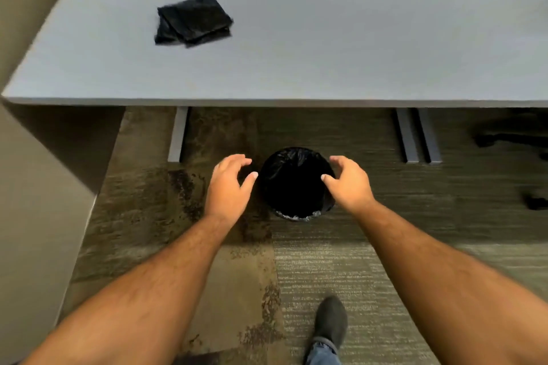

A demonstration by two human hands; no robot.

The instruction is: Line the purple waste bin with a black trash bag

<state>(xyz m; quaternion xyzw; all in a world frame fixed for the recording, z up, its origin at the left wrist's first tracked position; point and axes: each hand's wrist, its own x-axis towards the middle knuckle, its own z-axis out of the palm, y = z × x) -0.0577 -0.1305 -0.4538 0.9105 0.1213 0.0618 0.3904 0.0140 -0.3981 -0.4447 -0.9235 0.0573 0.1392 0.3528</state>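
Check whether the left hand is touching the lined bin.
Apart. The head view shows carpet between the left hand and the bag-lined bin; its open fingers hover beside the rim.

A grey tabletop (326, 38) fills the upper part of the view. Below its front edge, 3 grey support bars (178, 135) stand on patchy brown-green carpet (341, 261). Dark chair-base legs (510, 139) show at the right. A grey shoe (330, 323) with a blue-jeans cuff (321, 354) stands on the carpet near the bottom.
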